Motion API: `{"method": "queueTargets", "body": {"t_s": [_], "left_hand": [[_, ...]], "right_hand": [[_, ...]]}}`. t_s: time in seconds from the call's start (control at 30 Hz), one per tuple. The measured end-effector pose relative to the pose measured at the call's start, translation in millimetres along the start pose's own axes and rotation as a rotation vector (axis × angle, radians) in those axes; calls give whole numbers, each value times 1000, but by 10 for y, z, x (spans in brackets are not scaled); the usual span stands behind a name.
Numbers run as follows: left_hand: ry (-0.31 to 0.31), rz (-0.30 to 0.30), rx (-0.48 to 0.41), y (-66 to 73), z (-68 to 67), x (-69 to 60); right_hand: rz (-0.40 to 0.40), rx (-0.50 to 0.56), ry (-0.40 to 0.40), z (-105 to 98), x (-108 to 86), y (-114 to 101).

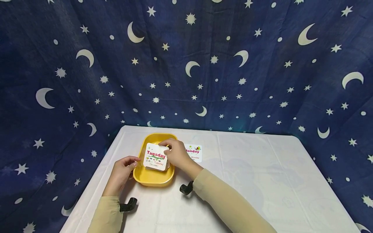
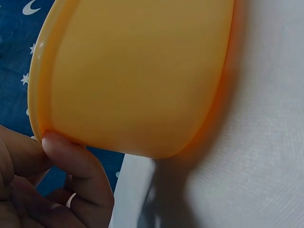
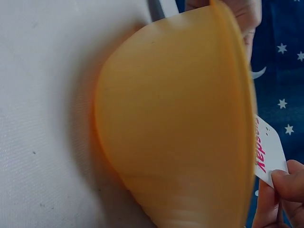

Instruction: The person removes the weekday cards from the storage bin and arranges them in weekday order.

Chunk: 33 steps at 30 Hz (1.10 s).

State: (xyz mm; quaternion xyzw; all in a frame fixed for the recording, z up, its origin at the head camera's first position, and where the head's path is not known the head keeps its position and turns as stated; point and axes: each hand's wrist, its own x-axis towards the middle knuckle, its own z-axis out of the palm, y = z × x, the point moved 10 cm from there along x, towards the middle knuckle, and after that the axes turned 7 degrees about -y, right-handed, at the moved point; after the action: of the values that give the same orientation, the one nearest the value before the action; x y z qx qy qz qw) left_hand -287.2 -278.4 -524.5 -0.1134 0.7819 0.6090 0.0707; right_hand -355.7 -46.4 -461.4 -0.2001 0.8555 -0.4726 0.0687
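Your right hand [image 1: 179,155] pinches the Tuesday card [image 1: 155,158] near its right edge. The card is over the yellow tray [image 1: 154,181], and in the right wrist view one corner pokes up past the rim. Your left hand [image 1: 120,171] pinches the rim on the left side, so the tray has something to hold it steady.

I think you are taking day cards out of the tray, and this looks like the picking-up step for Tuesday. The next move likely calls for lifting the card up over the rim, then laying it flat beside the Monday card [image 1: 197,152]. Keep your left hand on the tray so it does not slide.

The Monday card lies on the white worktop [image 1: 247,181], just right of the tray. Your right hand hides part of it, so watch that you do not bump it. Edges of what look like more cards [image 1: 168,166] show under Tuesday, and they could come up with it if you pinch too many. The tray's right rim is also in the way. A blue curtain [image 1: 215,48] with moons and stars hangs behind the worktop.
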Motion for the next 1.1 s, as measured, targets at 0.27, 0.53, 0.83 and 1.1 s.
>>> {"method": "queueTargets", "body": {"t_s": [0.27, 0.53, 0.83, 1.1], "left_hand": [[-4, 6, -3, -1, 6, 5], [2, 0, 8, 0, 0, -10], [-10, 5, 23, 11, -6, -10], [-13, -1, 19, -3, -4, 12]], "right_hand": [[51, 49, 11, -109, -53, 24], [45, 63, 7, -197, -109, 22], [42, 78, 6, -356, -180, 74], [72, 78, 23, -540, -254, 182]]}}
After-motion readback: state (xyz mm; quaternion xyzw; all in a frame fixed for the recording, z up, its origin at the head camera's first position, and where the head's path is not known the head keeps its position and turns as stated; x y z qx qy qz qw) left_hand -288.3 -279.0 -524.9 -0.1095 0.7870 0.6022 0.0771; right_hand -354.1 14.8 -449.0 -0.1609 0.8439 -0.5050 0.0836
